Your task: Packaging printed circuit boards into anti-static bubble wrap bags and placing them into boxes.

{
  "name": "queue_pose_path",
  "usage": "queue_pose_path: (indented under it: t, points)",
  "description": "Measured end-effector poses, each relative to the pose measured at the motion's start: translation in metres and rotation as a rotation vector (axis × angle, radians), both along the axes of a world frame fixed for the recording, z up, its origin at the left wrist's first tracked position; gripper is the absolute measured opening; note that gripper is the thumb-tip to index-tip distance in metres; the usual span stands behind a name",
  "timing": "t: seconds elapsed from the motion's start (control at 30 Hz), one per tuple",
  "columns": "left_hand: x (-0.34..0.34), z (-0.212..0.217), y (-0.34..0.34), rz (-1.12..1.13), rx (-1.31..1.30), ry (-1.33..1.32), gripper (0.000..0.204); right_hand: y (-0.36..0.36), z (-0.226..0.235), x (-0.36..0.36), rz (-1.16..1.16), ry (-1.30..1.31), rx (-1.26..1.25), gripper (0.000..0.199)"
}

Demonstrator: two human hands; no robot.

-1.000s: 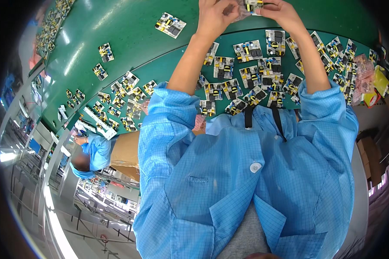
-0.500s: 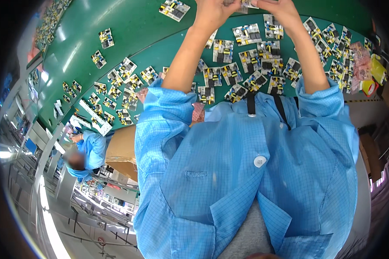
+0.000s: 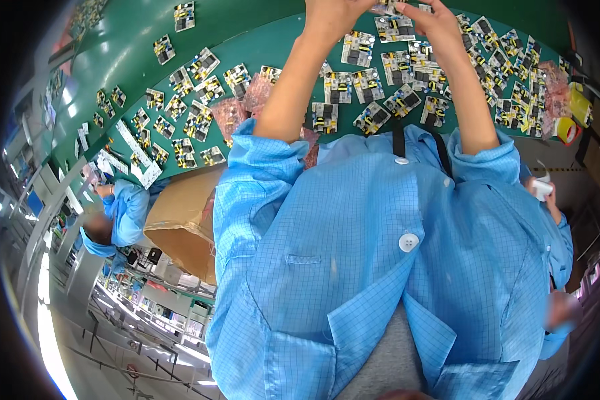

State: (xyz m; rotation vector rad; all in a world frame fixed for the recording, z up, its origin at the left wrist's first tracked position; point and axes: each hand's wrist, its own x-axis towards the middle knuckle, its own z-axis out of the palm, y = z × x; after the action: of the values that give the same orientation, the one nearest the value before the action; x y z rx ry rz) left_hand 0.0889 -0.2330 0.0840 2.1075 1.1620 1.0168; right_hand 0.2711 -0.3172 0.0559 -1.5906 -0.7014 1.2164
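Both of my hands are at the top edge of the head view, over the green table [image 3: 247, 50]. My left hand [image 3: 335, 15] has its fingers closed on a small circuit board [image 3: 385, 8], which the edge partly cuts off. My right hand [image 3: 435, 19] pinches the same board from the other side with thumb and fingers. Just below it lies another circuit board [image 3: 395, 29] with dark, white and yellow parts. Many similar boards, such as one circuit board [image 3: 337, 88], lie between my forearms.
Pink bubble wrap [image 3: 230, 117] lies left of my left forearm. At right are more boards, bubble wrap [image 3: 553, 87] and a yellow tape roll [image 3: 568, 131]. A cardboard box [image 3: 180, 220] stands at left. Co-workers in blue sit at left [image 3: 128, 212] and right [image 3: 561, 247].
The view has shifted, so the table's boards sit higher in it. A co-worker holding a white thing has come into view at right. My hands stay together at the top around the board.
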Motion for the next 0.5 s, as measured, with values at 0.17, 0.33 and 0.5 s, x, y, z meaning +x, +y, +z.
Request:
queue_pose_path:
  t: [0.17,0.33,0.5]
  points:
    - [-0.009,0.028,-0.024,-0.042,-0.247,0.163,0.015,-0.007,0.032,-0.017,-0.093,0.042,-0.075,0.05]
    - [-0.009,0.03,-0.039,-0.009,-0.13,0.019,0.015,-0.016,0.023,-0.011,0.104,0.017,0.044,0.054]
    - [-0.024,0.018,-0.046,-0.104,0.119,0.012,0.019,-0.029,0.062,-0.019,0.256,0.224,0.03,0.057]
